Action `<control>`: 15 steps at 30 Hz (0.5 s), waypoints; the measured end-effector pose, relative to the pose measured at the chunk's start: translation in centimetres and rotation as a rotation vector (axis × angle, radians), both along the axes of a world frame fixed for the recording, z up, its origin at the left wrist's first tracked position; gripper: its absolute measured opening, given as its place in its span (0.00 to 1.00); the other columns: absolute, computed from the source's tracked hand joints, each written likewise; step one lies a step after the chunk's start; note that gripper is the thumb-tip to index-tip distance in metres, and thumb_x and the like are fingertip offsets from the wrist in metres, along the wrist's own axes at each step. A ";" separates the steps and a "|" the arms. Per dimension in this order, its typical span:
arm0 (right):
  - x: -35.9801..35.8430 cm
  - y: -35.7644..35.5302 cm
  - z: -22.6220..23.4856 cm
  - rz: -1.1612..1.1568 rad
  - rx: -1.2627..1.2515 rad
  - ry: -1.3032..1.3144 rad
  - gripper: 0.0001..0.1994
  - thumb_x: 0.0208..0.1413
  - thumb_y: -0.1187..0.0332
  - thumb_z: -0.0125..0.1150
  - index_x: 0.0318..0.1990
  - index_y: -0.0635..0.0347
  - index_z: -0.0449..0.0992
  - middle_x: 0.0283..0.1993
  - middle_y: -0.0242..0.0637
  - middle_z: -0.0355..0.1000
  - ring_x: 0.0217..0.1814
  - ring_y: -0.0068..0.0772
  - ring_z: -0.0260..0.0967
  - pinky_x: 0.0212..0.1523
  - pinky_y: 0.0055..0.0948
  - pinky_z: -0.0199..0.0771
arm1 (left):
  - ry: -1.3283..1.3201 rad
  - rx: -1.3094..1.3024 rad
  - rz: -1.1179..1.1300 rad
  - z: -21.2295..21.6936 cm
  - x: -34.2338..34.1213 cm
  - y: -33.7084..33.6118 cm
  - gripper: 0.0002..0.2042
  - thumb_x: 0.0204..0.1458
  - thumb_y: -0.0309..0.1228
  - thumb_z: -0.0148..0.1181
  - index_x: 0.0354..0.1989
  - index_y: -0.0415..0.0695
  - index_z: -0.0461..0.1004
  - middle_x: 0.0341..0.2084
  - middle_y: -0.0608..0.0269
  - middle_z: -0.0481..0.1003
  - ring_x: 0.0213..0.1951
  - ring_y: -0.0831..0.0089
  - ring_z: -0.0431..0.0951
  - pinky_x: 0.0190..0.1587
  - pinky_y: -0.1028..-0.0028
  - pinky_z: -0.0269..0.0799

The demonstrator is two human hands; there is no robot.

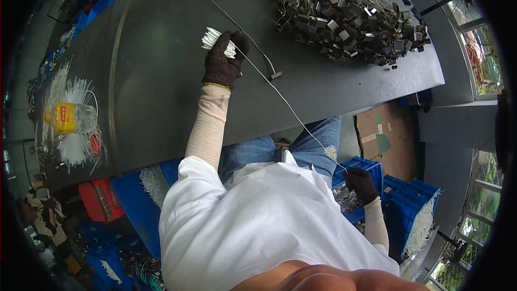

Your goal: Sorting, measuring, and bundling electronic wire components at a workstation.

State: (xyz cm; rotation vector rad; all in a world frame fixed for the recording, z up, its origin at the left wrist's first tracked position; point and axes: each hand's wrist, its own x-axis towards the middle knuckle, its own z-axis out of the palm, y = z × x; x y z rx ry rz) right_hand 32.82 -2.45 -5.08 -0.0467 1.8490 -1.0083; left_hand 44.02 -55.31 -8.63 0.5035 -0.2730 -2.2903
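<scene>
While gripped, white tubes (pixel 216 41) bunch evenly.

A heap of clips (pixel 350 21) lies at the bench's (pixel 161 97) far right corner. A bottle (pixel 70 117) lies on its left end. Crates (pixel 409 194) stand below its right edge.

A long dark grey worktable (pixel 161 91) runs from nine to two o'clock. Blue plastic crates (pixel 409 194) stand on the floor at four and seven o'clock, with a red box (pixel 99 199) at eight. Flattened cardboard (pixel 385 134) lies on the floor at three. Barred windows (pixel 479 48), daylight and greenery behind them, line the right edge.
</scene>
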 end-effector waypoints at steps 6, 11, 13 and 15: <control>0.2 -0.5 0.0 -0.014 -0.015 -0.012 0.08 0.54 0.66 0.65 0.33 0.62 0.78 0.23 0.29 0.70 0.22 0.20 0.65 0.24 0.22 0.64 | 0.048 -0.011 -0.071 -0.7 -0.1 0.7 0.07 0.57 0.26 0.58 0.42 0.39 0.74 0.39 0.53 0.78 0.44 0.57 0.79 0.50 0.56 0.79; 0.1 -4.6 -0.2 -0.002 -0.092 -0.172 0.11 0.56 0.66 0.62 0.42 0.64 0.77 0.28 0.32 0.71 0.25 0.22 0.65 0.26 0.21 0.65 | -0.013 -0.080 -0.173 0.9 0.0 4.0 0.08 0.58 0.27 0.57 0.43 0.38 0.74 0.39 0.53 0.78 0.43 0.58 0.79 0.49 0.57 0.79; 0.4 -8.9 -0.3 -0.014 -0.200 -0.216 0.17 0.58 0.66 0.58 0.51 0.66 0.73 0.33 0.34 0.71 0.28 0.24 0.66 0.27 0.21 0.66 | -0.023 -0.067 -0.325 1.4 -0.3 6.3 0.08 0.58 0.27 0.57 0.43 0.39 0.74 0.39 0.55 0.78 0.42 0.61 0.80 0.47 0.60 0.80; 0.7 -13.9 0.3 0.032 -0.368 -0.214 0.22 0.61 0.65 0.55 0.59 0.66 0.67 0.36 0.35 0.71 0.30 0.25 0.66 0.29 0.22 0.68 | -0.144 -0.122 -0.385 1.2 0.5 8.7 0.08 0.57 0.27 0.59 0.44 0.39 0.75 0.40 0.57 0.78 0.43 0.64 0.80 0.46 0.63 0.80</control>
